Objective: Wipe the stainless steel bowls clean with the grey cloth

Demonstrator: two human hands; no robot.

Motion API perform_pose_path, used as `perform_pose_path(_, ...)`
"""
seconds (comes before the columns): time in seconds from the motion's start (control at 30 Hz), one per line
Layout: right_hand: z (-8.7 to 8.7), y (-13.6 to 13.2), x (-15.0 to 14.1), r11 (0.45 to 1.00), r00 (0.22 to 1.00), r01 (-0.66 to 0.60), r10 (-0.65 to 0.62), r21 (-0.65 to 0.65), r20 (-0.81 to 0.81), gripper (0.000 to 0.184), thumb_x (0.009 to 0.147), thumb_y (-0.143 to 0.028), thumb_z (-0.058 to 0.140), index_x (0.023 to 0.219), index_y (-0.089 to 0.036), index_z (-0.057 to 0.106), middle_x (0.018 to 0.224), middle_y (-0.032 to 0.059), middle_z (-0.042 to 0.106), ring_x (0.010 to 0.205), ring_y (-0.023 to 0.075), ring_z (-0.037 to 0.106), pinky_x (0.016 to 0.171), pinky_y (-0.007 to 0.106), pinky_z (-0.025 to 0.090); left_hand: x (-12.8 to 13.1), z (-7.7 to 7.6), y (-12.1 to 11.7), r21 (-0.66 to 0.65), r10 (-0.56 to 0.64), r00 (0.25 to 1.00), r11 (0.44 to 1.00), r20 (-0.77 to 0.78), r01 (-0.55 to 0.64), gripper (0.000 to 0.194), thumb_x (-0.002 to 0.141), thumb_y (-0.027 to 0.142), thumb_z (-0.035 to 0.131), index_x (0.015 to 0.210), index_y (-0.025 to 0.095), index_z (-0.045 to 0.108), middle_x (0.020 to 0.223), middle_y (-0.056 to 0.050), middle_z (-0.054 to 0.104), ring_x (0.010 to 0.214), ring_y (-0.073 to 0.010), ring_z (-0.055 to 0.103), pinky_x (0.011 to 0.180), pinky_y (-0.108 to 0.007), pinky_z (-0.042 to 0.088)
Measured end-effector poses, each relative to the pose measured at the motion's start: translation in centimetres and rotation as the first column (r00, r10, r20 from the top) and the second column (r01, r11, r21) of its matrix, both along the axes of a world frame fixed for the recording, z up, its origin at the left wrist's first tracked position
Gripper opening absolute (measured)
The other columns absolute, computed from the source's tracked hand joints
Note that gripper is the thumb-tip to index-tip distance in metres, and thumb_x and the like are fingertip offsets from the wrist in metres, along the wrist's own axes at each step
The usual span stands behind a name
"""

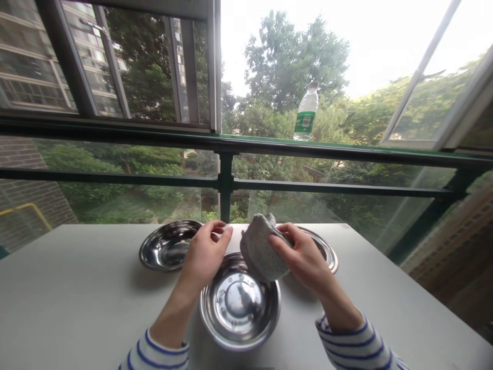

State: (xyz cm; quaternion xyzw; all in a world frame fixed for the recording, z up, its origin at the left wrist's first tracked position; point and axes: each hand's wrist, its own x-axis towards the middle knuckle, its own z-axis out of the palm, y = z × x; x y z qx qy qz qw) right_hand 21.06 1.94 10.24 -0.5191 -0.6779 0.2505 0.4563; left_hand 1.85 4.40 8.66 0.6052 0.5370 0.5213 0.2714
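Observation:
A folded grey knitted cloth point(265, 252) is held in my right hand point(304, 252), with the thumb on its near face and the fingers behind. It hangs over the far right rim of a steel bowl point(241, 303) in the middle of the table. Above that bowl's far left side is my left hand point(206, 249), its fingers loosely curled, the thumb apart from them and nothing visible between. Another steel bowl point(165, 249) stands behind the left hand and is partly covered by it. Behind my right hand a third steel dish point(330, 257) shows mainly its rim.
The bowls stand on a white table point(96, 308) that reaches to a dark green railing point(173, 180). On the ledge above the railing stands a clear plastic bottle point(307, 113) with a green label. Glass panes, window frames and trees lie beyond.

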Motion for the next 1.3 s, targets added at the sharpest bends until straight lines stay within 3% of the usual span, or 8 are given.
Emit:
perform_pose_path(0.17,-0.4,-0.1,-0.4,0.985,0.959,-0.171,0.161,-0.024,-0.232,0.022,0.082,-0.040,0.052,0.088,-0.018,0.051,0.080,0.0015,0.059,0.072,0.0152,0.054,0.061,0.024,0.042,1.5,0.6,-1.3,-0.239,-0.323,0.887,0.881,0.330,0.409,0.053,0.071,0.049,0.062,0.116,0.021,0.054,0.112,-0.012,0.060,0.086,-0.0238,0.063,0.066,-0.032,0.050)
perform_pose_path(0.33,-0.2,-0.6,-1.0,0.930,0.874,-0.361,0.312,-0.067,-0.372,0.020,0.083,-0.039,0.050,0.084,-0.019,0.049,0.074,-0.0015,0.053,0.069,0.0128,0.050,0.061,0.023,0.040,2.8,1.6,-2.3,-0.193,-0.369,0.710,0.795,0.600,0.575,0.046,0.077,0.044,0.059,0.114,0.018,0.055,0.106,-0.011,0.063,0.086,-0.0210,0.063,0.067,-0.029,0.049)
perform_pose_path(0.6,-1.1,-0.3,-1.3,0.991,0.991,-0.125,0.127,-0.047,0.042,0.017,0.083,-0.034,0.050,0.089,-0.019,0.055,0.086,0.0032,0.059,0.078,0.0165,0.054,0.065,0.026,0.043,2.3,0.9,-1.4,-0.152,-0.246,0.703,0.879,0.668,0.452,0.033,0.070,0.038,0.067,0.091,0.014,0.063,0.086,-0.007,0.068,0.077,-0.0183,0.063,0.064,-0.026,0.048)
perform_pose_path(0.73,-1.3,-0.2,-1.3,0.954,0.960,-0.262,0.241,-0.148,-0.141,0.058,0.081,-0.038,0.056,0.131,-0.020,0.034,0.118,0.0103,0.054,0.105,0.0208,0.053,0.079,0.030,0.045,2.4,0.9,-1.6,-0.136,-0.312,0.762,0.877,0.567,0.460,0.028,0.069,0.031,0.069,0.090,0.015,0.061,0.090,-0.007,0.068,0.085,-0.0191,0.062,0.074,-0.028,0.047)
perform_pose_path(0.93,-1.3,0.2,-1.4,0.962,0.955,-0.273,0.271,0.004,-0.116,0.021,0.085,-0.028,0.049,0.098,-0.018,0.062,0.090,0.0038,0.065,0.088,0.0187,0.059,0.076,0.028,0.045,2.1,1.0,-1.5,-0.152,-0.211,0.868,0.940,0.449,0.306,0.038,0.067,0.032,0.071,0.098,0.014,0.057,0.094,-0.009,0.068,0.091,-0.0200,0.061,0.079,-0.029,0.046)
perform_pose_path(1.03,-1.2,0.0,-1.6,0.981,0.965,-0.190,0.196,0.049,-0.174,0.023,0.086,-0.030,0.048,0.103,-0.019,0.059,0.090,0.0039,0.064,0.088,0.0182,0.058,0.074,0.027,0.045,1.8,1.1,-1.3,-0.157,-0.224,0.849,0.930,0.478,0.333,0.034,0.069,0.033,0.069,0.097,0.015,0.059,0.091,-0.007,0.069,0.085,-0.0193,0.063,0.073,-0.029,0.047)
perform_pose_path(1.2,-1.2,-0.3,-1.8,0.942,0.907,-0.335,0.330,0.025,-0.263,0.033,0.083,-0.026,0.052,0.116,-0.023,0.050,0.100,0.0030,0.062,0.090,0.0163,0.058,0.075,0.025,0.046,1.7,1.0,-1.2,-0.045,-0.281,0.840,0.940,0.464,0.339,0.028,0.068,0.032,0.069,0.090,0.015,0.062,0.089,-0.006,0.069,0.084,-0.0185,0.062,0.075,-0.028,0.047)
perform_pose_path(1.3,-1.4,0.2,-1.7,0.953,0.909,-0.296,0.303,0.071,-0.285,0.030,0.083,-0.025,0.051,0.113,-0.021,0.053,0.109,0.0050,0.060,0.102,0.0193,0.054,0.086,0.030,0.043,1.3,0.7,-0.8,-0.032,-0.174,0.917,0.980,0.360,0.198,0.037,0.068,0.037,0.069,0.095,0.014,0.059,0.091,-0.008,0.067,0.088,-0.0201,0.061,0.078,-0.032,0.046)
